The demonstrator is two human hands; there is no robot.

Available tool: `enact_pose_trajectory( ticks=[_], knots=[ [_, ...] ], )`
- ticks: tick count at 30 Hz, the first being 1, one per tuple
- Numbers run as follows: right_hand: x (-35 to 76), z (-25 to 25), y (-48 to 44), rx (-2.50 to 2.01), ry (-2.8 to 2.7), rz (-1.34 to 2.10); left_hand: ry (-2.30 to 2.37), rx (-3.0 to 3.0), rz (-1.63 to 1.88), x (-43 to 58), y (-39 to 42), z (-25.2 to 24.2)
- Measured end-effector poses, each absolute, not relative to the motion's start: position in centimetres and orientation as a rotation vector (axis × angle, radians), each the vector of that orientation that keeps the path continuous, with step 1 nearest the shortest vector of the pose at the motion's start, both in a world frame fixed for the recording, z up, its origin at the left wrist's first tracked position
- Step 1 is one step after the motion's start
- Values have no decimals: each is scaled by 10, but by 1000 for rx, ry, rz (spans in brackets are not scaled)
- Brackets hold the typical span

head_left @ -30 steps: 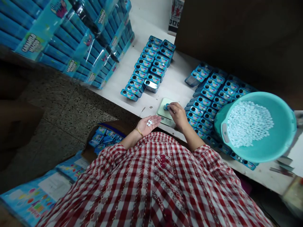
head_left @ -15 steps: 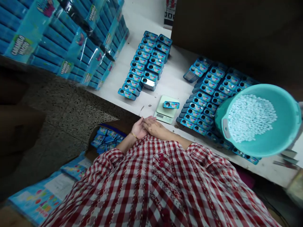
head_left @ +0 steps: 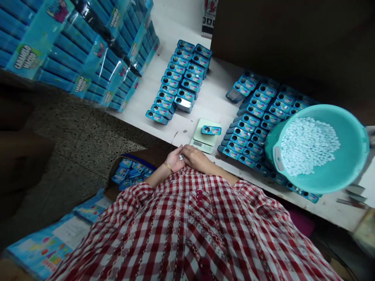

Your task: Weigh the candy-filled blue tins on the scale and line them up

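White mints [head_left: 181, 157], a small cluster, lying between the two hands above the near edge of a white table [head_left: 211, 97], partly hidden by fingers. Left hand [head_left: 174, 160]: palm upward, loosely cupped, not closed, with a gold bangle [head_left: 168, 167] at the wrist; the mints sit at the inner side of the palm. Right hand [head_left: 196, 158]: laid against the left, touching it, fingers curled over the mints; whether they pinch any cannot be told. Both hands rest just above a red-and-white checked shirt [head_left: 190, 226]. Nearest item: pale green digital scale [head_left: 199, 137], just beyond the hands, carrying one blue tin [head_left: 211, 130] lying flat. Also on the table: double row of blue tins [head_left: 181, 78]; bare metal tin [head_left: 183, 104] beside that row; larger block of blue tins [head_left: 252, 125]; teal plastic basin [head_left: 353, 156] holding a heap of white mints [head_left: 307, 146]; shrink-wrapped blue packs [head_left: 88, 58]. Below the table edge: cardboard box [head_left: 152, 154] with more blue tins [head_left: 129, 173].
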State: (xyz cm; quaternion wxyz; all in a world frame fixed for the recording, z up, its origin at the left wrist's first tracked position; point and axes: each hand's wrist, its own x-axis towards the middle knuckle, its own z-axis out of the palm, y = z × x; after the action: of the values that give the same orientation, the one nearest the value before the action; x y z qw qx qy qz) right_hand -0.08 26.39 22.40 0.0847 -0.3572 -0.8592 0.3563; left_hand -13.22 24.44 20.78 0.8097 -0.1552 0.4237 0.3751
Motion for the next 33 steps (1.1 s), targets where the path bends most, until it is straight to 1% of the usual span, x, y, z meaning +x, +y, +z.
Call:
enact_pose_trajectory(
  ticks=[5, 8, 16, 24, 28, 33],
  knots=[
    [41, 233, 294, -1358, -2161, 890, 900, -259, 782, -130, 252, 211],
    [62, 228, 312, -1484, -2085, 820, 889, -244, 784, -129, 255, 214],
    [72, 216, 318, -1478, -1920, 786, 920, -279, 808, -132, 256, 215],
    [104, 223, 320, -1601, -1582, 554, 1196, -366, 932, -153, 260, 202],
    [112, 219, 322, -1629, -1598, 575, 1292, -391, 970, -161, 262, 195],
    [111, 212, 321, -1587, -1904, 591, 1321, -398, 1002, -164, 261, 191]
  ],
)
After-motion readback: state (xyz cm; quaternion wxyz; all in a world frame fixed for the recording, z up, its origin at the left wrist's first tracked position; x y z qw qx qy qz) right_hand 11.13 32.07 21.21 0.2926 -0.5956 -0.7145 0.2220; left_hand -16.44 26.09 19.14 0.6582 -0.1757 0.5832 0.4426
